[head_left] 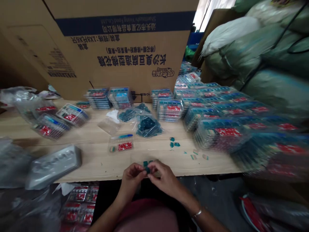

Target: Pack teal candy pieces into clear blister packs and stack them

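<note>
At the table's front edge my left hand (132,175) and my right hand (164,176) meet, fingertips closed on a small dark teal piece (147,169). Its exact kind is too small to make out. Just beyond the fingertips sits another teal block (145,163), partly covered by the hands. Ahead to the left lies a clear plastic pack (113,145) with a red patterned label (125,146) and a blue stick-like item (122,136). Farther back, a clear bag (149,125) holds many teal pieces. A few loose teal pieces (172,144) lie to the right.
A large cardboard box (125,71) stands at the back. Stacked clear packs (217,129) crowd the right side, with more packs (51,125) at left. A grey moulded tray (55,166) rests at the left front edge. Small striped pieces (193,157) lie at right. Large sacks (253,54) rise beyond.
</note>
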{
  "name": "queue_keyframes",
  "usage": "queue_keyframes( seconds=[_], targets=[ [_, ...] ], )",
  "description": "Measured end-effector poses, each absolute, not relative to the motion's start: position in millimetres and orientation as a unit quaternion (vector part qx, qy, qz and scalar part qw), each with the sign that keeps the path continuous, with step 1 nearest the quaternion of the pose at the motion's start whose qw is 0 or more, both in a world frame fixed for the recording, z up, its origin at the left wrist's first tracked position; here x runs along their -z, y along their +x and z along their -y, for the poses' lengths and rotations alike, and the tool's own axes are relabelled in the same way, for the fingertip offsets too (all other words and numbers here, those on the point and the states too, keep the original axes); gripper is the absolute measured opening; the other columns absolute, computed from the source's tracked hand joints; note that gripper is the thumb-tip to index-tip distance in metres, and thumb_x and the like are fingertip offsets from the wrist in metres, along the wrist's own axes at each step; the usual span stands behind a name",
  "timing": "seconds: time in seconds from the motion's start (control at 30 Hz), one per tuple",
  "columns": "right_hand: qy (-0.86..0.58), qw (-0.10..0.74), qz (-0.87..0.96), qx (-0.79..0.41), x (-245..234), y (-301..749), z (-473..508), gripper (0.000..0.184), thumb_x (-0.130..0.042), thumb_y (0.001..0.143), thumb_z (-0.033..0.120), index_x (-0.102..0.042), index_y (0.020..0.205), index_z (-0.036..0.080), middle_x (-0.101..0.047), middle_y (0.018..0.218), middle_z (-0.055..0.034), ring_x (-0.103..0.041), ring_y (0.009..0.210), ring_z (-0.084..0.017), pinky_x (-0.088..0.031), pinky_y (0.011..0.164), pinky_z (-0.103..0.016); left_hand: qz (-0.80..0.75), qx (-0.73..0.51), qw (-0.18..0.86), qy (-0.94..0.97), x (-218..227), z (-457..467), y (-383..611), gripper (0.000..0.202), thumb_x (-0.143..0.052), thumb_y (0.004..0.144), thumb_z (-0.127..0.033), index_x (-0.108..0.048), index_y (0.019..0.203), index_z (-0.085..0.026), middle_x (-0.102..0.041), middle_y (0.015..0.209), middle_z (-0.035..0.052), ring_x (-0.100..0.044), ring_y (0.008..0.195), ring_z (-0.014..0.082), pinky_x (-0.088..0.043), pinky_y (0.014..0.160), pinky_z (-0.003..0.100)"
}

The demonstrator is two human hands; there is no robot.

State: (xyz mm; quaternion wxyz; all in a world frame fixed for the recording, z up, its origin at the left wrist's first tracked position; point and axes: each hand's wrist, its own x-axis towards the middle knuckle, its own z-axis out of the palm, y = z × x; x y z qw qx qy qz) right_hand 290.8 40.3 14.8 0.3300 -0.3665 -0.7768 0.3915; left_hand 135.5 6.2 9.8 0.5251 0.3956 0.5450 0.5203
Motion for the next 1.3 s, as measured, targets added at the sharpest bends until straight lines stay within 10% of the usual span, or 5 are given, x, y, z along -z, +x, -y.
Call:
queue_keyframes(
  seconds=[0.47,0.8,1.13,1.3],
  targets=[
    [-0.329,0.142,0.927,-0.111,-15,245,-76,0.012,-0.066,0.082,0.026,-0.067,0.091,0.018,-0.060,0.090,-0.0074,-0.057,0.086,-0.021,-0.045,0.078,-0.033,-0.588,-0.386,0.184,0.687,18,-24,83,0.015,-0.051,0.075,-0.017,-0.062,0.086,-0.020,-0.066,0.079,0.0028,-0.062,0.078,0.0193,-0.051,0.070,0.033],
    [-0.578,0.276,0.766,-0.051,-6,361,-122,0.023,-0.048,0.080,0.004,-0.063,0.092,0.016,-0.062,0.092,-0.0085,-0.055,0.089,-0.021,-0.043,0.077,-0.031,-0.531,-0.353,0.056,0.768,23,-23,86,0.023,-0.047,0.089,-0.025,-0.066,0.102,-0.024,-0.066,0.090,0.0054,-0.059,0.084,0.0199,-0.050,0.075,0.034],
    [-0.560,0.343,0.749,-0.088,7,386,-125,0.017,-0.047,0.080,0.012,-0.062,0.085,0.019,-0.062,0.084,-0.0037,-0.059,0.073,-0.016,-0.044,0.067,-0.025,-0.527,-0.361,0.074,0.765,25,-24,82,0.022,-0.053,0.084,-0.025,-0.063,0.104,-0.022,-0.069,0.093,0.0057,-0.062,0.085,0.0203,-0.050,0.076,0.035],
    [-0.573,0.166,0.802,-0.022,-6,351,-136,0.014,-0.052,0.084,0.014,-0.065,0.084,0.017,-0.065,0.092,-0.0089,-0.057,0.091,-0.022,-0.043,0.081,-0.031,-0.523,-0.352,0.051,0.775,25,-25,83,0.022,-0.053,0.085,-0.025,-0.063,0.103,-0.022,-0.069,0.091,0.0057,-0.062,0.084,0.0205,-0.051,0.074,0.035]
  ],
)
